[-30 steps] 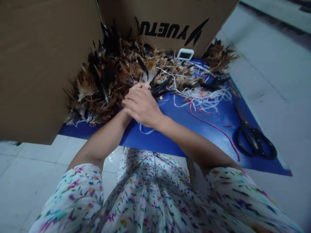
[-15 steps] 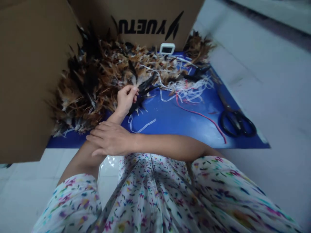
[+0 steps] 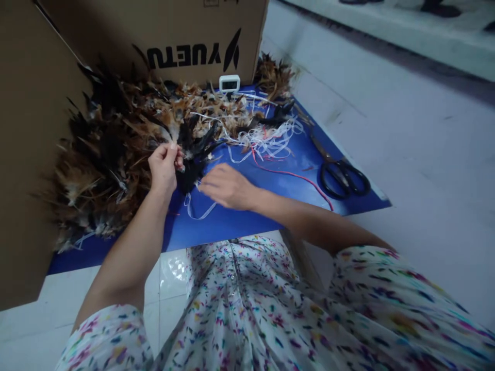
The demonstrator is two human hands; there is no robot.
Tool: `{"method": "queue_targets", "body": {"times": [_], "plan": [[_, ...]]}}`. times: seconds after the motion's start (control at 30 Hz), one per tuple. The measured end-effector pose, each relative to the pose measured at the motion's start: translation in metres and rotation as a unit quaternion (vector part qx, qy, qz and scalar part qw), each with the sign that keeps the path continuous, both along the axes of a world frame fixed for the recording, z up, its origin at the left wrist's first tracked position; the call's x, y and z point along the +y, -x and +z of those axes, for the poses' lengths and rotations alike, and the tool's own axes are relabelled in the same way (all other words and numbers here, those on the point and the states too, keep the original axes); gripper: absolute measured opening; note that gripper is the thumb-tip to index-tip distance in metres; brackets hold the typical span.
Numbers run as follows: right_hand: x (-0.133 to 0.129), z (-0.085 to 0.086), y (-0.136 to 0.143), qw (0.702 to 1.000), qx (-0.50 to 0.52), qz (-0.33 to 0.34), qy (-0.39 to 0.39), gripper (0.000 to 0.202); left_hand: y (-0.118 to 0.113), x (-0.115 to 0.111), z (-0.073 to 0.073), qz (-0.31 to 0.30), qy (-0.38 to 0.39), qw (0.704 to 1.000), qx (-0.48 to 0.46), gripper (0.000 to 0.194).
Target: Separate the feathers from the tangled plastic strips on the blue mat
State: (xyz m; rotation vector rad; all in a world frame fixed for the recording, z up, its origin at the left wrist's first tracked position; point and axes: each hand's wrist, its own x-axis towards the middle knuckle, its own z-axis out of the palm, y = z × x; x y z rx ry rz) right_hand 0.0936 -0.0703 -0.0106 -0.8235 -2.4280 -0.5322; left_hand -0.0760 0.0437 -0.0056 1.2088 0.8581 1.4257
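My left hand (image 3: pixel 165 164) is closed in a pinch on the pale base of some feathers (image 3: pixel 175 133), held upright with dark tips above the fingers. Just right of it lies a small heap of black feathers (image 3: pixel 190 175) on the blue tabletop (image 3: pixel 247 198). My right hand (image 3: pixel 226 186) is low over the table at the right edge of that heap, its fingers bent and pressed together, slightly blurred. Pale quill ends show by its fingertips; whether it grips one is hidden. A white ribbon (image 3: pixel 201 215) curls below the black feathers.
A large pile of brown feathers (image 3: pixel 100 154) fills the left and back. Cardboard boxes (image 3: pixel 193 26) stand behind and left. A small white digital display (image 3: pixel 229 83), tangled white ribbons (image 3: pixel 270 139), a red cord (image 3: pixel 297 175) and black-handled scissors (image 3: pixel 343 179) lie rightward.
My right hand has left my left forearm and reached forward to the black feathers. My left hand still pinches its feathers. The view has shifted, so the table appears farther left.
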Motion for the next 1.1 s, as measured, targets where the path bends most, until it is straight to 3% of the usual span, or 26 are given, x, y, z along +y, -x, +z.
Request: {"method": "queue_targets", "body": {"times": [0.13,0.2,0.37,0.57,0.8,1.0,1.1], "plan": [[0.006,-0.006,-0.057,0.97,-0.002,-0.223,0.095,0.025,-0.002,-0.004,0.002,-0.015,0.0,1.0,0.015,0.028],[0.004,-0.007,-0.069,0.946,-0.007,-0.287,0.152,0.028,-0.005,-0.009,0.004,-0.022,0.002,1.0,0.022,0.027],[-0.001,-0.004,-0.066,0.935,0.019,-0.27,0.228,0.029,-0.008,-0.017,0.006,-0.033,0.027,0.998,0.038,0.028],[0.017,0.013,-0.083,0.924,0.178,-0.212,0.263,0.028,-0.011,-0.023,0.008,-0.067,0.077,0.995,0.01,0.027],[0.085,0.035,-0.113,0.898,0.168,-0.337,0.227,0.027,-0.011,-0.031,0.012,-0.13,0.106,0.986,-0.006,0.028],[0.129,0.038,-0.093,0.841,0.074,-0.461,0.274,0.042,-0.009,-0.036,0.008,-0.193,0.119,0.974,0.022,0.033],[0.14,0.038,-0.087,0.822,0.06,-0.466,0.321,0.024,-0.01,-0.034,0.0,-0.196,0.133,0.971,0.032,0.037]]}}
